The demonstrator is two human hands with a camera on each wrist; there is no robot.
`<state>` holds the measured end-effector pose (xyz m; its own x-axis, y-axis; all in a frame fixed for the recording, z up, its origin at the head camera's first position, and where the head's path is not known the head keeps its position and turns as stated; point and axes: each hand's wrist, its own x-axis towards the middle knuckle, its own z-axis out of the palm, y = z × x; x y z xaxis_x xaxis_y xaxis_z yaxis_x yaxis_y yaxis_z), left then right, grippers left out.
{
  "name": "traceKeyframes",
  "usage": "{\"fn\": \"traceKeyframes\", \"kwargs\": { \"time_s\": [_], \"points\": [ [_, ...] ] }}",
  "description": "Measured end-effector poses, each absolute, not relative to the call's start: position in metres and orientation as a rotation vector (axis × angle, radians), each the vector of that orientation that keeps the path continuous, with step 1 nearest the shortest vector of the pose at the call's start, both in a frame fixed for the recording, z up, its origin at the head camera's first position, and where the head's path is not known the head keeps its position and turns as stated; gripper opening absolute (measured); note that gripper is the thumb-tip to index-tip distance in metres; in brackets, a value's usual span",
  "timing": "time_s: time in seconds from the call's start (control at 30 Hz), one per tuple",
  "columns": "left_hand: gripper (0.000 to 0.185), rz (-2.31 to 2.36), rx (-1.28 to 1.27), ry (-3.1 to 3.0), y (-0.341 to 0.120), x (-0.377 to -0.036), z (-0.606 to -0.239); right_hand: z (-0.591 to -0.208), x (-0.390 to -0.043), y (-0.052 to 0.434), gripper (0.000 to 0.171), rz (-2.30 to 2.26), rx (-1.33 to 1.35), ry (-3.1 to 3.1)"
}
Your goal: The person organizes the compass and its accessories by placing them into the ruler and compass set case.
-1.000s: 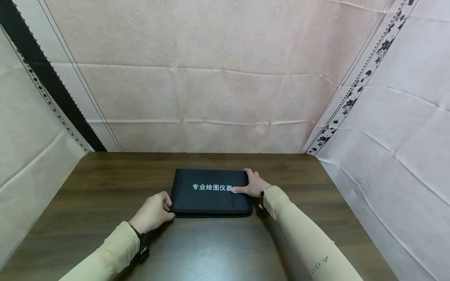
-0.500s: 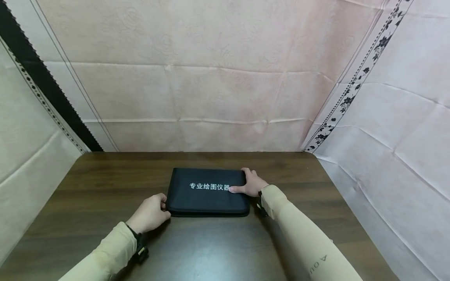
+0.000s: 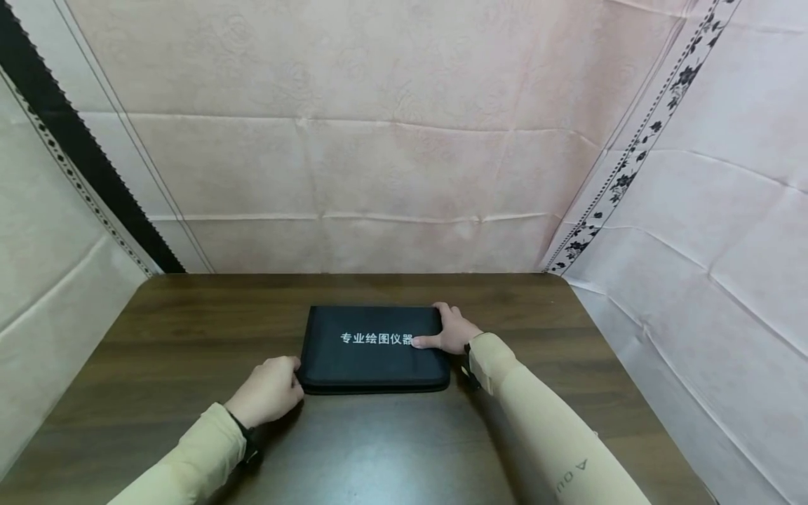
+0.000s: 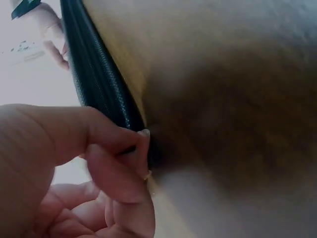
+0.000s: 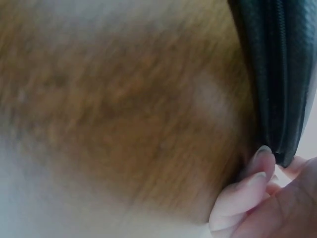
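A flat black zippered case (image 3: pixel 374 365) with white Chinese lettering lies on the brown table in the head view. At its front left corner, my left hand (image 3: pixel 266 394) pinches with thumb and fingers. The left wrist view shows these fingertips (image 4: pixel 141 136) at the end of the zipper (image 4: pixel 101 64), with a small pale bit of the zipper pull (image 4: pixel 147 174) between them. My right hand (image 3: pixel 453 332) grips the case's right side, thumb on top by the lettering and fingers over the far edge. In the right wrist view, its fingers (image 5: pixel 242 193) curl around the case's corner.
The wood-grain table (image 3: pixel 208 330) extends on all sides of the case. Pale cloth (image 3: pixel 379 175) hangs behind it, with more cloth (image 3: pixel 707 280) along the right side and the left. Both wrists wear a dark strap.
My left hand has lowered slightly at the corner, and its thumb has tucked in closer to the fingers. The case has shifted slightly toward me; my right hand keeps its grip.
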<state>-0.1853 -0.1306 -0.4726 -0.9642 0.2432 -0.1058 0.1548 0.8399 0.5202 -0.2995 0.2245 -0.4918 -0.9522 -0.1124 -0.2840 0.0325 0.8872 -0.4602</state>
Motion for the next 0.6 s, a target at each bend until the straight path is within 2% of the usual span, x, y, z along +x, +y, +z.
{"fn": "traceKeyframes", "kwargs": {
  "time_s": [0.4,0.6],
  "points": [
    [0.012,1.213,0.156,2.635,-0.144,-0.186,-0.476,-0.487,-0.295,0.223,0.118,-0.706,-0.060,2.742],
    [0.035,1.391,0.099,2.408,-0.143,-0.188,-0.478,-0.489,-0.294,0.220,0.120,-0.691,-0.057,2.744]
  ]
}}
